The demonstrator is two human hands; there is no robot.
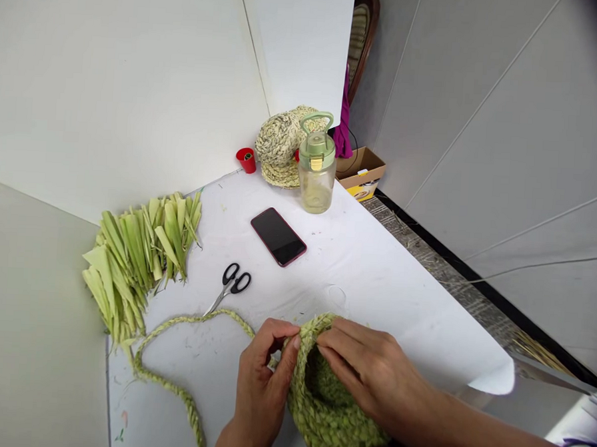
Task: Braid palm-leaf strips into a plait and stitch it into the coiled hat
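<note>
A round green basket of coiled, braided plant husk is tilted at the table's near edge, its opening facing up. At the left of its rim, my left hand pinches the edge between thumb and fingers. My right hand grips the rim from the other side, some fingertips reaching into the opening. A long green braid curves over the table on the left and runs behind my left hand toward the basket. Whether a needle or thread is between my fingers is hidden.
Black-handled scissors touch the braid. Beyond lie a phone, a bottle, a red cup and woven husk pieces. Husks are heaped along the left wall. A cardboard box stands past the table's right edge.
</note>
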